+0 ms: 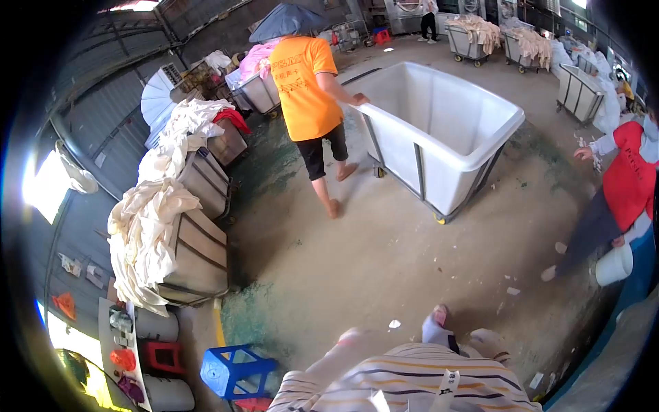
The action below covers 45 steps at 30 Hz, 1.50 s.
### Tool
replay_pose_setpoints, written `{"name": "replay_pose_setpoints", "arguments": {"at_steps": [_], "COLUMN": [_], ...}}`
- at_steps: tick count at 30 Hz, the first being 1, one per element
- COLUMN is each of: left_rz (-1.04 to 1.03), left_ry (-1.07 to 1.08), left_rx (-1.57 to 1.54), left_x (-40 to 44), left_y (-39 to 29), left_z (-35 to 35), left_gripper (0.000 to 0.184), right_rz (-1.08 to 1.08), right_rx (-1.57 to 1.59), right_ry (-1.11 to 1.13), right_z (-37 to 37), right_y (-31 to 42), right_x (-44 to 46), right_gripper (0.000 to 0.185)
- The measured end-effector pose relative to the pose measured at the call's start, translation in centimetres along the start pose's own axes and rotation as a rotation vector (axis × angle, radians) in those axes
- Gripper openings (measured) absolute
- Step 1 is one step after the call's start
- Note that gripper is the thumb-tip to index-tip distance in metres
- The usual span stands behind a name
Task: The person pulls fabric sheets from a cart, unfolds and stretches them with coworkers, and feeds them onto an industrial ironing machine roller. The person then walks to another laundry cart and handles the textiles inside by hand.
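Observation:
Past a striped shirt sleeve at the bottom, my left forearm and hand [349, 336] show as a pale, washed-out shape over the floor. Its fingers do not show clearly, and I make out nothing held in it. Nearest to that hand is a blue plastic stool [237, 372], lower left and apart from it. My right hand is not visible. My striped shirt [419, 378] fills the bottom edge, with a foot [439, 323] beyond it. Ahead, a person in an orange shirt [302, 86] grips the rim of a large white wheeled laundry cart [419, 151].
Carts heaped with cream cloth [147, 233] line the left wall. A person in a red vest [628, 175] stands at right beside a white bucket [613, 265]. More loaded carts [473, 34] stand at the back. Scraps [394, 323] lie on the concrete floor.

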State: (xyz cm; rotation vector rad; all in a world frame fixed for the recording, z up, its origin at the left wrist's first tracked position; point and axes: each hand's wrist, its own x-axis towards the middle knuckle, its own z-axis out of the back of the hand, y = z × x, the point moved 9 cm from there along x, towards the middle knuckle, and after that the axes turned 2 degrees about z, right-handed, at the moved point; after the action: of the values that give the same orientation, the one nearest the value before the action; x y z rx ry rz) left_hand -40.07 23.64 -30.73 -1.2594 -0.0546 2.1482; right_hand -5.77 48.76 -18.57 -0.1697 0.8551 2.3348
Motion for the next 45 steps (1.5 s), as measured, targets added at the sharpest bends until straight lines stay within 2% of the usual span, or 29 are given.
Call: {"name": "replay_pose_setpoints", "arguments": {"at_steps": [1,3,4,5,6,7,9,10,11,12,13,15,16,17,19,20,22,23,24,26,29,32,33,34,36,39,42,44,45], "left_rz": [0.068,0.23,0.123,0.213,0.303,0.364,0.403,0.473,0.535,0.396,0.254,0.253,0.382,0.044,0.239,0.26,0.343,0.484,0.575,0.651,0.571,0.273,0.346,0.538,0.347,0.23,0.253,0.214,0.294], "left_ry": [0.008,-0.022,-0.226,-0.233,-0.236,-0.18,-0.202,-0.265,-0.341,-0.372,-0.394,-0.365,-0.296,-0.419,-0.165,-0.141,-0.029,-0.156,-0.185,-0.173,-0.094,-0.467,-0.386,-0.5,-0.52,-0.228,-0.035,0.038,-0.11], "left_rx": [0.199,0.054,-0.116,-0.084,-0.054,-0.032,-0.189,-0.334,-0.481,-0.509,-0.537,-0.681,-0.801,-0.227,-0.171,-0.042,-0.04,-0.209,-0.293,-0.283,-0.149,0.063,0.079,-0.826,-0.713,-0.377,-0.265,-0.165,-0.252], "left_x": [0.2,-0.7,1.8,4.4,1.3,0.7,3.9,1.1,-2.5,-0.4,0.5,0.2,-2.5,-0.4,1.8,-0.9,1.3,2.7,3.1,5.3,10.5,21.7,24.9,20.9,24.9,31.9,28.7,32.0,32.5], "left_y": [1.2,5.7,10.9,15.6,13.6,12.3,12.4,8.1,3.0,2.5,0.8,-0.6,-2.7,-2.2,1.5,0.6,7.0,13.3,17.5,22.1,24.1,26.1,25.8,22.4,19.6,17.2,12.9,16.9,19.9], "left_z": [-0.3,-1.4,-2.1,-5.8,-4.3,-3.1,-1.8,1.9,6.3,5.5,5.8,7.2,9.9,9.0,7.6,11.4,10.4,9.3,9.4,13.5,20.7,28.8,32.1,39.6,47.5,54.0,66.3,67.8,69.6], "left_gripper": [0.061,0.063,0.061,0.058,0.056,0.054,0.052,0.05,0.048,0.047,0.045,0.04,0.036,0.033,0.04,0.035,0.035,0.04,0.04,0.038,0.037,0.029,0.028,0.031,0.036,0.041,0.046,0.047,0.047], "right_rz": [0.002,0.053,-0.037,-0.124,-0.213,-0.304,-0.159,-0.083,-0.078,-0.067,0.141,0.213,0.225,0.294,0.359,0.348,0.585,0.631,0.475,0.477,0.376,0.284,0.127,0.069,0.032,-0.011,-0.023,0.038,0.108], "right_rx": [0.066,0.185,0.176,0.163,0.145,0.351,0.029,-0.129,-0.13,-0.131,-0.067,0.041,0.178,0.278,0.339,0.298,0.359,0.313,0.361,0.194,-0.144,-0.287,-0.557,-0.632,-0.612,-0.515,-0.41,-0.408,-0.445], "right_ry": [-0.104,-0.24,-0.217,-0.19,-0.169,-0.107,-0.177,-0.226,-0.172,-0.124,-0.295,-0.277,-0.209,-0.178,-0.104,-0.058,-0.064,-0.062,0.111,0.293,0.465,0.491,0.57,0.612,0.633,0.636,0.618,0.612,0.611], "right_z": [1.4,4.2,5.9,7.2,8.5,8.6,12.6,14.9,16.5,17.6,19.0,19.6,19.8,20.1,20.5,20.6,14.9,10.9,8.2,2.9,-1.8,-1.0,-0.1,0.0,0.1,0.4,1.6,1.5,1.3], "right_y": [-3.0,-7.4,-8.6,-9.8,-10.6,-12.0,-7.8,-5.3,-3.9,-2.3,-0.4,2.1,4.5,9.0,20.3,24.7,27.9,28.0,29.0,29.0,23.4,16.9,15.9,15.0,14.0,15.6,18.8,21.7,23.4], "right_x": [1.1,4.1,6.2,8.1,10.2,12.7,18.4,21.2,24.8,28.6,32.3,41.0,45.1,47.9,50.9,51.4,57.0,59.9,61.1,63.6,67.0,71.3,72.2,74.1,78.4,86.1,94.9,101.4,104.9], "right_gripper": [0.027,0.03,0.031,0.032,0.034,0.043,0.048,0.051,0.053,0.054,0.055,0.048,0.046,0.043,0.038,0.035,0.032,0.034,0.037,0.039,0.037,0.034,0.032,0.031,0.029,0.025,0.021,0.019,0.018]}}
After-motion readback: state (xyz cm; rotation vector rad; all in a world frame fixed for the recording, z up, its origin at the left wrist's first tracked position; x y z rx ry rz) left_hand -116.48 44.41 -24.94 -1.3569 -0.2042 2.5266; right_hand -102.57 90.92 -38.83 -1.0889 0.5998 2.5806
